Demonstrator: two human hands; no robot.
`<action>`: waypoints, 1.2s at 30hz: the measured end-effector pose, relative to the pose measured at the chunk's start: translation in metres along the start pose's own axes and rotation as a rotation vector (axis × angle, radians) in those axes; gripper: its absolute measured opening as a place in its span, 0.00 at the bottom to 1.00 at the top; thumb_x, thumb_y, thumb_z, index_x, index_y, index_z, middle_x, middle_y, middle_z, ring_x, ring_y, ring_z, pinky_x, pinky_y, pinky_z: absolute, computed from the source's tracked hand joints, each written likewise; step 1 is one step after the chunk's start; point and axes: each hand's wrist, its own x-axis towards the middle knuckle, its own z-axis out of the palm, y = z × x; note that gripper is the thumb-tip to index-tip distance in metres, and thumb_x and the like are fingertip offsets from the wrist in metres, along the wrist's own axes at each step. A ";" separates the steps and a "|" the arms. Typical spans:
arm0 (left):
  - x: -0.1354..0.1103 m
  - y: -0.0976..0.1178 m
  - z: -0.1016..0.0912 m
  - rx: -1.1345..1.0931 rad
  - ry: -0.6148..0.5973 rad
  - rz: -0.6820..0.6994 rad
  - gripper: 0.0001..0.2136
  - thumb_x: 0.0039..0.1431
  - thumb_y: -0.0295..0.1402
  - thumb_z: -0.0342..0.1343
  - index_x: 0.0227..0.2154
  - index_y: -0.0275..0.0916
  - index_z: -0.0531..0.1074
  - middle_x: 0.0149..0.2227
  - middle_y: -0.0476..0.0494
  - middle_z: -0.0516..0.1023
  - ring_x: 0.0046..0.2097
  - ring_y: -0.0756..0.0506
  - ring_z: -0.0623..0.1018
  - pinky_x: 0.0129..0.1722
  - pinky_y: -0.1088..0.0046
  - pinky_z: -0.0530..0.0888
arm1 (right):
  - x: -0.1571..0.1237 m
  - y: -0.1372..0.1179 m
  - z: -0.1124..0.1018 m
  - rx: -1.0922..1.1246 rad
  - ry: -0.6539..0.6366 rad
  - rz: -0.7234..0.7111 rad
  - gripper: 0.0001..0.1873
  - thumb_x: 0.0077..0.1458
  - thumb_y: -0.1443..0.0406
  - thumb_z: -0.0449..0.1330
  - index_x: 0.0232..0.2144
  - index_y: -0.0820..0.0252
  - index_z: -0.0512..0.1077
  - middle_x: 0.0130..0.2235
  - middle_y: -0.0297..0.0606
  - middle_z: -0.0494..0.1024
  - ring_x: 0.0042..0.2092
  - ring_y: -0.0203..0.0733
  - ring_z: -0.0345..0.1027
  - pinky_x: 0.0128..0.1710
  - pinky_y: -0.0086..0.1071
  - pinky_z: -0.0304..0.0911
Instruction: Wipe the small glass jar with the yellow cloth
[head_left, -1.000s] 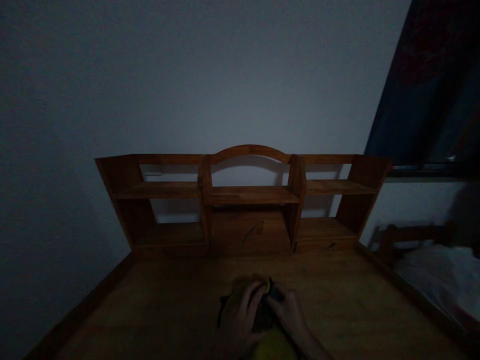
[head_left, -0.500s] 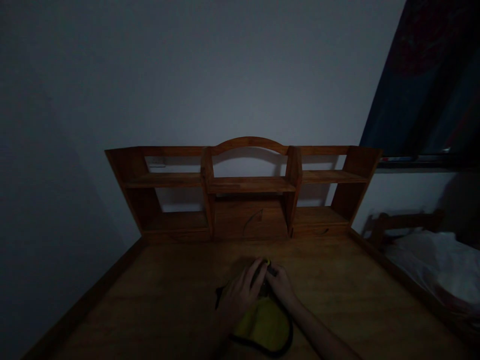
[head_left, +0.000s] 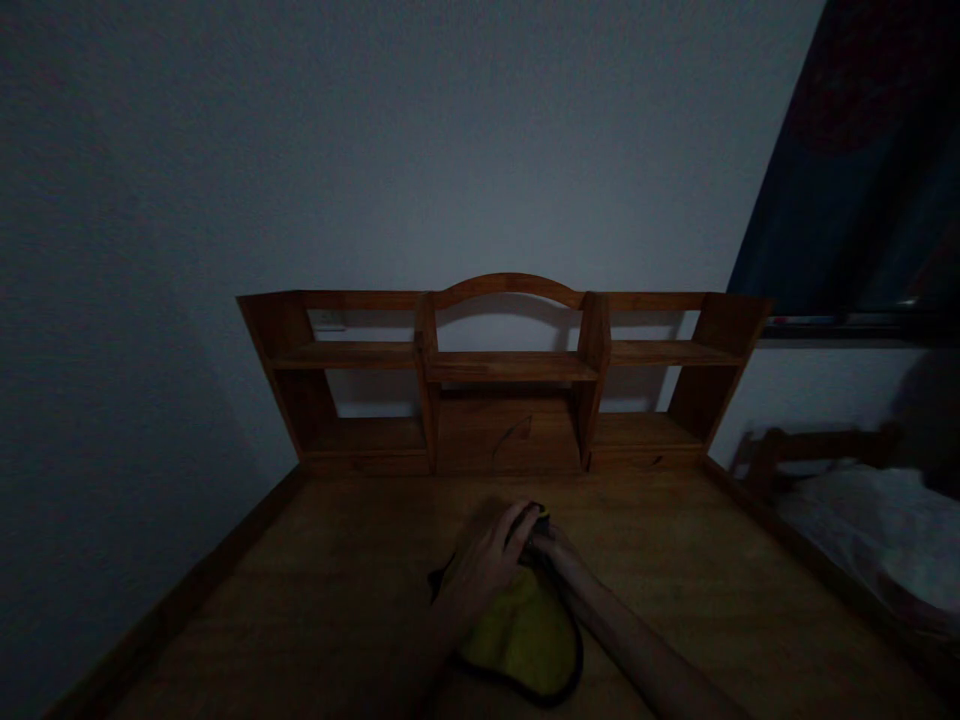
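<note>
On the wooden desk lies a yellow cloth with a dark edging, spread below my hands. My left hand curls over a small dark object with a yellow edge at the cloth's upper end. From the other side my right hand meets it, its fingers bent in against the same object and partly hidden. Dim light leaves the object's kind unclear. A black corner sticks out left of my left forearm, perhaps part of the cloth.
A wooden shelf unit stands along the back of the desk against the wall. Raised wooden rims border the desk's sides. On the right are a dark curtain and a whitish plastic-like heap.
Both hands and the dark object have shifted slightly up the desk, and the right hand's fingers are tucked further under the left. The camera view has turned a little left.
</note>
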 end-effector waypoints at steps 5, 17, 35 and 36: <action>0.007 0.007 -0.013 -0.272 -0.018 -0.081 0.42 0.52 0.33 0.60 0.64 0.47 0.40 0.65 0.40 0.50 0.63 0.40 0.61 0.58 0.59 0.67 | 0.008 0.009 -0.009 0.112 0.080 0.176 0.25 0.50 0.49 0.59 0.39 0.65 0.75 0.34 0.43 0.79 0.36 0.48 0.74 0.40 0.42 0.68; 0.005 -0.014 0.011 -0.487 -0.012 -0.136 0.45 0.39 0.39 0.70 0.61 0.46 0.53 0.60 0.40 0.59 0.61 0.39 0.64 0.60 0.58 0.66 | 0.005 0.024 -0.025 -0.307 0.023 -0.074 0.28 0.56 0.53 0.53 0.55 0.60 0.65 0.52 0.46 0.73 0.54 0.50 0.66 0.54 0.43 0.61; -0.004 -0.022 0.040 -0.398 -0.051 -0.141 0.50 0.33 0.44 0.71 0.61 0.44 0.52 0.61 0.35 0.60 0.60 0.35 0.65 0.58 0.58 0.68 | -0.004 0.037 -0.037 -0.255 -0.088 0.068 0.31 0.53 0.63 0.55 0.60 0.57 0.60 0.62 0.41 0.61 0.64 0.45 0.51 0.63 0.41 0.47; -0.005 -0.022 0.041 -0.368 -0.042 -0.129 0.50 0.35 0.44 0.70 0.62 0.45 0.52 0.61 0.36 0.60 0.60 0.35 0.65 0.58 0.58 0.68 | -0.005 0.037 -0.036 -0.257 -0.070 0.053 0.30 0.54 0.62 0.55 0.59 0.57 0.62 0.61 0.42 0.63 0.63 0.46 0.54 0.62 0.42 0.48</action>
